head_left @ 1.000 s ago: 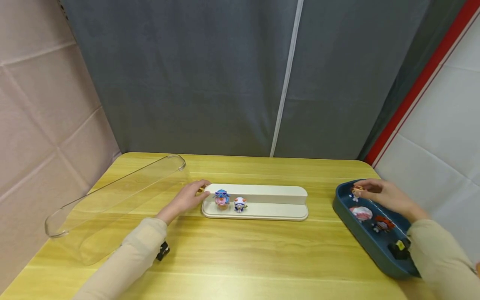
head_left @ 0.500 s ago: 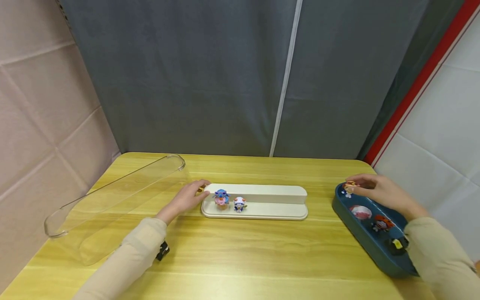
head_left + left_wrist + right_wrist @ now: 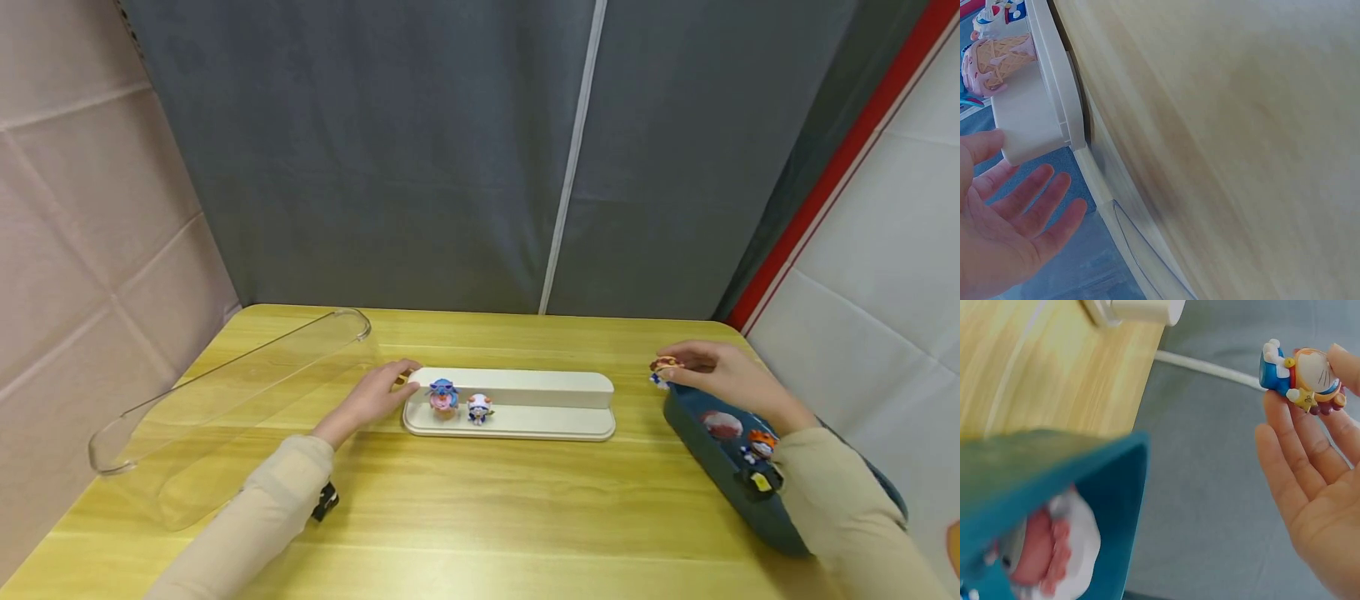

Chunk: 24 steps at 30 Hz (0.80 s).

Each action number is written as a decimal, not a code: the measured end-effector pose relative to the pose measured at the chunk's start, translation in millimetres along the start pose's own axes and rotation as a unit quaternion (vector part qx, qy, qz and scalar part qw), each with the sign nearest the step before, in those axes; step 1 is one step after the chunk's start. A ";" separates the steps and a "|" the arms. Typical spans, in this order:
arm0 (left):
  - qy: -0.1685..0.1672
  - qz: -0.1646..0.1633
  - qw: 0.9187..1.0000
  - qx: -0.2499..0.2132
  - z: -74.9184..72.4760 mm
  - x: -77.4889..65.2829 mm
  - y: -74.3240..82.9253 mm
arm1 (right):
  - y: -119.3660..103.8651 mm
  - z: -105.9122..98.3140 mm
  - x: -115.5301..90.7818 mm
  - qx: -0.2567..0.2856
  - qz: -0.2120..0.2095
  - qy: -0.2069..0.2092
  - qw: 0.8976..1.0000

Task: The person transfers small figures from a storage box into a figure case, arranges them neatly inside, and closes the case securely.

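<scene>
My left hand [image 3: 372, 393] rests its thumb and forefinger against the left end of a white stepped display base [image 3: 555, 421]; the other fingers are loosely extended. On that base stand a blue figurine [image 3: 443, 398] with a pink ice-cream cone and a small white-headed figurine [image 3: 479, 409]. The left wrist view shows the waffle cone [image 3: 1005, 57] close to the hand. My right hand [image 3: 727, 377] pinches a small cat figurine [image 3: 1310, 372] with a yellow bell and star, held above the left rim of a dark blue tray [image 3: 701, 454].
Inside the tray lie a pink-and-white figurine [image 3: 723, 425], an orange-topped figurine [image 3: 761, 445] and a black piece with a yellow patch [image 3: 761, 481]. A clear plastic cover [image 3: 247, 392] stands at the table's left. A grey curtain [image 3: 420, 167] hangs behind.
My right hand has lifted the cat figurine from the tray's far end and carried it left past the rim. My left hand has stayed at the base.
</scene>
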State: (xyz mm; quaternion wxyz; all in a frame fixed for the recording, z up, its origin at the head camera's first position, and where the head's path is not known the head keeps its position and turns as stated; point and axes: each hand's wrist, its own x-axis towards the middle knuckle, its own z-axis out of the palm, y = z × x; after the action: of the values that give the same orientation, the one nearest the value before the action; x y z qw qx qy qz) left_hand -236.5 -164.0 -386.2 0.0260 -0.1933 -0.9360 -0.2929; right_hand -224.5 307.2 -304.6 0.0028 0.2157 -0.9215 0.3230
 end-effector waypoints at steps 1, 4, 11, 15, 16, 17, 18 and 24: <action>0.000 0.001 1.000 0.000 0.2 0.0 0.0 | -2.2 1.5 1.4 0.000 -0.002 0.000 1.000; -0.002 0.002 1.000 0.000 0.9 0.3 0.0 | -8.5 5.7 4.9 0.004 -0.005 -0.005 1.000; -0.001 0.000 1.000 -0.001 1.8 0.3 -0.6 | -16.4 18.4 13.2 0.030 -0.021 -0.017 0.999; -0.002 -0.002 1.000 -0.002 1.6 0.5 -0.3 | -18.2 26.2 18.7 0.036 -0.021 -0.024 0.999; -0.002 -0.002 1.000 -0.002 1.5 0.4 -0.3 | -18.9 28.1 20.1 0.037 -0.020 -0.027 0.999; -0.002 -0.002 1.000 -0.002 1.5 0.4 -0.2 | -19.7 30.1 21.3 0.037 -0.022 -0.029 0.999; -0.002 -0.002 1.000 -0.002 1.4 0.4 -0.1 | -20.8 32.2 22.4 0.038 -0.024 -0.031 0.999; -0.002 -0.004 1.000 0.000 1.9 1.3 0.0 | -25.2 45.6 29.6 0.055 -0.042 -0.048 0.996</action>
State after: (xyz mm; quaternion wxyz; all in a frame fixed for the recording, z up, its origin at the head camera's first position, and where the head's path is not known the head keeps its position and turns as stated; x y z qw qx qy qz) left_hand -237.6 -162.5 -387.6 0.0225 -0.1900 -0.9370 -0.2923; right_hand -235.2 250.7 -321.4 -0.0395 0.2698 -0.8915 0.3617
